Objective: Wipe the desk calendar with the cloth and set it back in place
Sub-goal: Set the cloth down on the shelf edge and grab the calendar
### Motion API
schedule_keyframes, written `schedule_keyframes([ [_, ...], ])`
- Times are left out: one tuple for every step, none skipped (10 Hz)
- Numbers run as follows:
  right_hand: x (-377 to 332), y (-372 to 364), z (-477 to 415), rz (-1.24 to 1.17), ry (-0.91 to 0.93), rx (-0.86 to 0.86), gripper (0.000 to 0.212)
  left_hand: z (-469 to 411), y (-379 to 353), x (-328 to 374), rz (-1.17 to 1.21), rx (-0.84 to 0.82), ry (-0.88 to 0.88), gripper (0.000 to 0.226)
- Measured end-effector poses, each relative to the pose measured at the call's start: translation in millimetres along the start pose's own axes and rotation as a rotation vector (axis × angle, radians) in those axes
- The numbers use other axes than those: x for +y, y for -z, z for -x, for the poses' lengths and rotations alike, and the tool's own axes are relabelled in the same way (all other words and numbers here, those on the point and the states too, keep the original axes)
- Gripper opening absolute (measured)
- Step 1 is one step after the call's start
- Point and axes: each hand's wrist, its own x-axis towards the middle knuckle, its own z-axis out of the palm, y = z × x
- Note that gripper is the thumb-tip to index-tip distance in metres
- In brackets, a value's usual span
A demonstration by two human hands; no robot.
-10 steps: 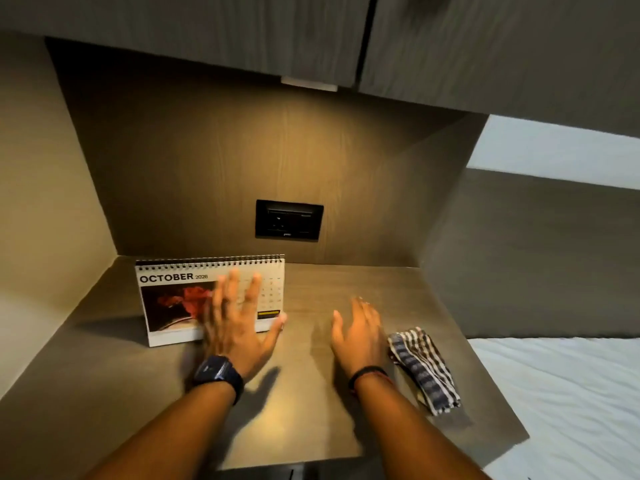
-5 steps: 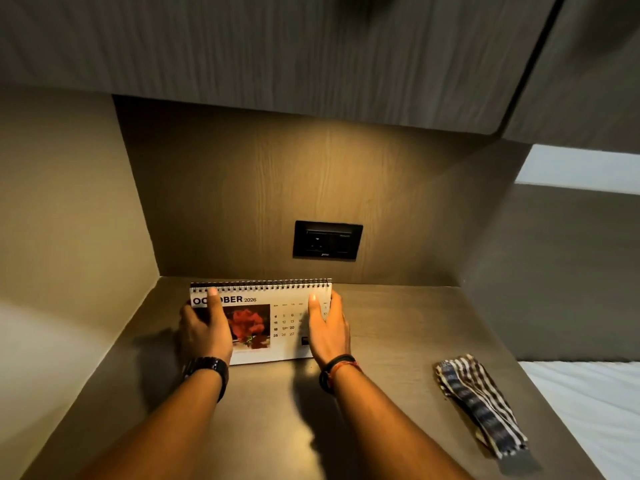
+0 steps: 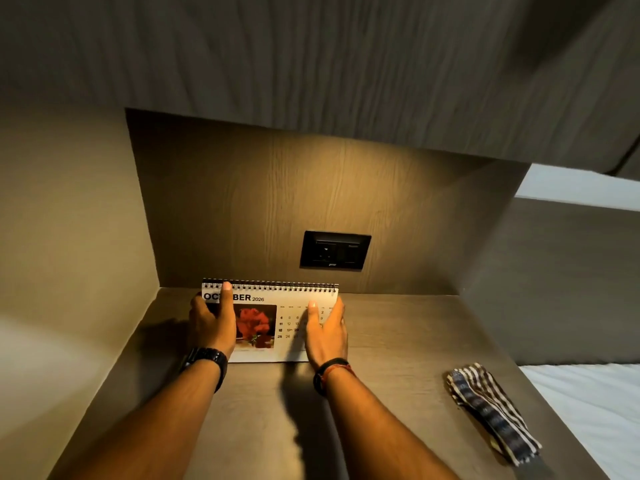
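A white spiral-bound desk calendar point(image 3: 280, 299), showing October 2026 with a red flower picture, stands upright on the brown desk point(image 3: 398, 341) near the back wall. My left hand point(image 3: 212, 323) grips its left side, thumb over the title. My right hand point(image 3: 327, 332) holds its right side, thumb on the date grid. A folded striped cloth point(image 3: 491, 408) lies on the desk to the right, well apart from both hands.
A black wall socket point(image 3: 335, 250) sits on the back panel above the calendar. A cupboard overhangs the desk. A side wall stands at the left. A white bed point(image 3: 588, 410) lies past the desk's right edge.
Both hands moved forward from hovering over the desk and took hold of the calendar's two sides. The camera view shifted left, so the cloth now sits farther right.
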Motion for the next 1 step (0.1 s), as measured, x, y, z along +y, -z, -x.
schedule_keyframes([
  [-4.1, 13.8, 6.9, 0.331, 0.175, 0.315, 0.078, 7.9, 9.8, 4.3, -0.138, 0.057, -0.198, 0.091],
])
